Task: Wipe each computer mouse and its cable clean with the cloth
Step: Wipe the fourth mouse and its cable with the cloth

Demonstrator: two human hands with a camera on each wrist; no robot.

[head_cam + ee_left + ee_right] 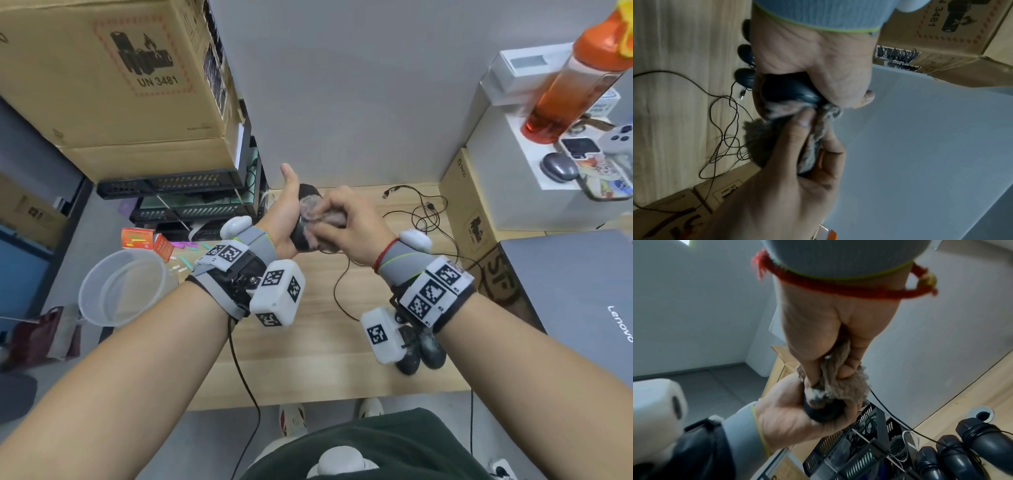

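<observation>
Right hand cloth-to-mouse

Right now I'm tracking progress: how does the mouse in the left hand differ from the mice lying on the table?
The held mouse is off the table, gripped by the left hand, with the cloth pressed on it by the right hand. The table mice lie untouched, side by side on the wood. All are dark and corded.

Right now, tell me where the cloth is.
In the head view the cloth sits mid-frame above the wooden desk, bunched in the right hand against the mouse in the left hand.
</observation>
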